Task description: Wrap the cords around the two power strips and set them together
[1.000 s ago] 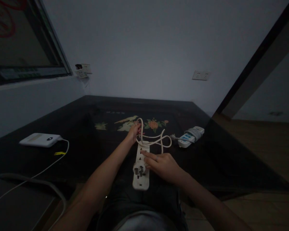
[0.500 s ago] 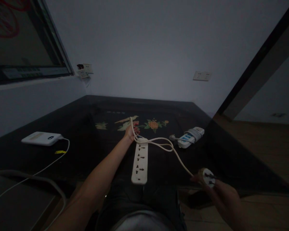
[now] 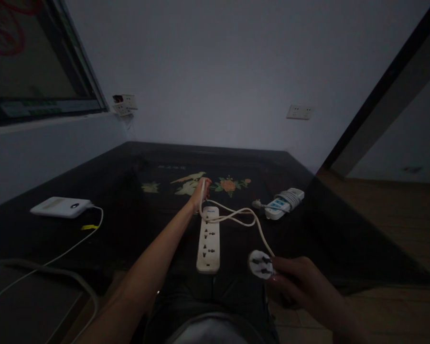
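Note:
A white power strip [image 3: 208, 243] lies lengthwise on the dark table, its near end by the front edge. My left hand [image 3: 200, 193] is closed on the strip's pale cord [image 3: 201, 203] just beyond the far end. From there the cord loops over the strip and runs right to the plug [image 3: 261, 264]. My right hand [image 3: 297, 277] pinches that plug beside the table's front edge, with its prongs facing up toward me. The fingertips of my left hand are partly hidden.
A second power strip [image 3: 284, 203], wrapped in its own grey cord, lies to the right. At the left is a white power bank [image 3: 60, 207] with a cable [image 3: 69, 248] trailing off the table. Wall sockets [image 3: 300, 112] are set above the black table [image 3: 157, 157].
My right hand has carried the plug left, toward the power strip. My left hand has shifted slightly right and up with the cord, and the cord's loop has changed shape.

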The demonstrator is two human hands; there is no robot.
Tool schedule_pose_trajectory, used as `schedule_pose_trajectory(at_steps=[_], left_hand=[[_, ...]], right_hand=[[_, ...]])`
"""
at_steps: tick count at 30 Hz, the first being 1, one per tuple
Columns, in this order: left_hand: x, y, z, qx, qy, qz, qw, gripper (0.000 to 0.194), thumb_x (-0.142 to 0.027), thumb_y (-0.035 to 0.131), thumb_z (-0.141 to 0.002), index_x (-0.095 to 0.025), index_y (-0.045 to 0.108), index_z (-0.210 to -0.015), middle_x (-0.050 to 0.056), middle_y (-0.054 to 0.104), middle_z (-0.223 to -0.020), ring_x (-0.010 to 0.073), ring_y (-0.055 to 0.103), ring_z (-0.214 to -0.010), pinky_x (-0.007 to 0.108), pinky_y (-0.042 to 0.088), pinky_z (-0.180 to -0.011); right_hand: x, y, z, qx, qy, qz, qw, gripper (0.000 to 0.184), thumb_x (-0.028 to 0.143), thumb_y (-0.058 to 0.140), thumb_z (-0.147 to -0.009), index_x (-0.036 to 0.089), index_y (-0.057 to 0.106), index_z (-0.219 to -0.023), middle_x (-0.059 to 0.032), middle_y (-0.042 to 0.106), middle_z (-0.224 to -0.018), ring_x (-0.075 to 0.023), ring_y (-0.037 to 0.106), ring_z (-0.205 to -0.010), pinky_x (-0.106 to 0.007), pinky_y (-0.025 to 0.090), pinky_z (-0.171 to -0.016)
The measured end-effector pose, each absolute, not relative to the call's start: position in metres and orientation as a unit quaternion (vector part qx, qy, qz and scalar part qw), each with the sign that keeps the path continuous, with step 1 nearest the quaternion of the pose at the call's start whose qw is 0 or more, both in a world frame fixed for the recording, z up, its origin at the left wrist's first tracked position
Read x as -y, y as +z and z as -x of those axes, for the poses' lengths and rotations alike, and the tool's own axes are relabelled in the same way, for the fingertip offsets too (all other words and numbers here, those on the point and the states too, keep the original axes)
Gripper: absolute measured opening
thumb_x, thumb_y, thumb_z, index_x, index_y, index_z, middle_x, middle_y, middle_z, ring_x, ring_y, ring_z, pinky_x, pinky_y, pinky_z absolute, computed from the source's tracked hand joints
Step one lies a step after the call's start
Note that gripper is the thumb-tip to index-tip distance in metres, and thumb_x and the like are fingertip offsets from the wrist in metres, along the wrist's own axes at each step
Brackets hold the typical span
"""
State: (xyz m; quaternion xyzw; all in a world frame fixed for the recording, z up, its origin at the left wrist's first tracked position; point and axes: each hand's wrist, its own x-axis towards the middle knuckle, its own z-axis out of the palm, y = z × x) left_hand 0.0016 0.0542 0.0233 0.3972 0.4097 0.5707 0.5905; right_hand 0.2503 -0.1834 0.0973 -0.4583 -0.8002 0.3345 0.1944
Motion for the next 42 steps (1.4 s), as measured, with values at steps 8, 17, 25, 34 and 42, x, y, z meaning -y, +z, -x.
schedule_pose_trajectory(at_steps=[8,17,25,34,42], left_hand=[[-0.068,0.022,0.011,-0.401,0.588,-0.321,0.625,0.024,-0.038,0.06,-0.075,-0.019,0.046,-0.071,-0.011,0.028,-0.049,0.0047,0.027,-0.038,0.017,0.029,-0.042],[-0.067,0.018,0.01,-0.408,0.587,-0.31,0.627,0.033,-0.044,0.06,-0.075,-0.02,0.041,-0.064,-0.011,0.03,-0.048,0.0048,0.031,-0.039,0.02,0.042,-0.048],[-0.053,0.024,0.002,-0.42,0.6,-0.36,0.578,0.028,-0.038,0.061,-0.079,-0.018,0.046,-0.065,-0.008,0.036,-0.054,0.0048,0.035,-0.044,0.018,0.047,-0.054],[-0.054,0.03,0.011,-0.399,0.534,-0.442,0.6,0.02,-0.034,0.058,-0.082,-0.017,0.057,-0.072,-0.003,0.047,-0.061,0.0094,0.049,-0.055,0.024,0.051,-0.061],[-0.039,0.033,0.062,-0.449,0.48,-0.473,0.587,0.011,-0.018,0.068,-0.069,-0.017,0.067,-0.08,0.009,0.068,-0.085,0.0186,0.063,-0.077,0.024,0.049,-0.062]], right_hand=[[0.204,0.075,-0.301,0.726,0.412,0.531,0.148,0.04,0.051,0.047,-0.089,0.02,0.071,-0.079,0.0009,0.049,-0.054,-0.0083,0.038,-0.044,-0.017,0.028,-0.038],[0.204,0.065,-0.319,0.688,0.407,0.577,0.167,0.042,0.054,0.051,-0.084,0.019,0.067,-0.068,-0.0015,0.054,-0.056,-0.0094,0.039,-0.044,-0.019,0.03,-0.037],[0.199,0.078,-0.261,0.754,0.389,0.491,0.196,0.031,0.034,0.044,-0.092,0.023,0.063,-0.113,-0.0028,0.066,-0.076,-0.0143,0.059,-0.067,-0.021,0.046,-0.06],[0.154,0.089,-0.175,0.822,0.293,0.469,0.137,0.022,0.026,0.051,-0.091,0.019,0.065,-0.075,0.0005,0.066,-0.064,-0.0119,0.061,-0.059,-0.019,0.036,-0.053],[0.131,0.066,-0.167,0.774,0.336,0.507,0.175,0.028,0.027,0.04,-0.095,0.019,0.058,-0.076,0.0043,0.054,-0.049,-0.0095,0.051,-0.045,-0.019,0.032,-0.049]])
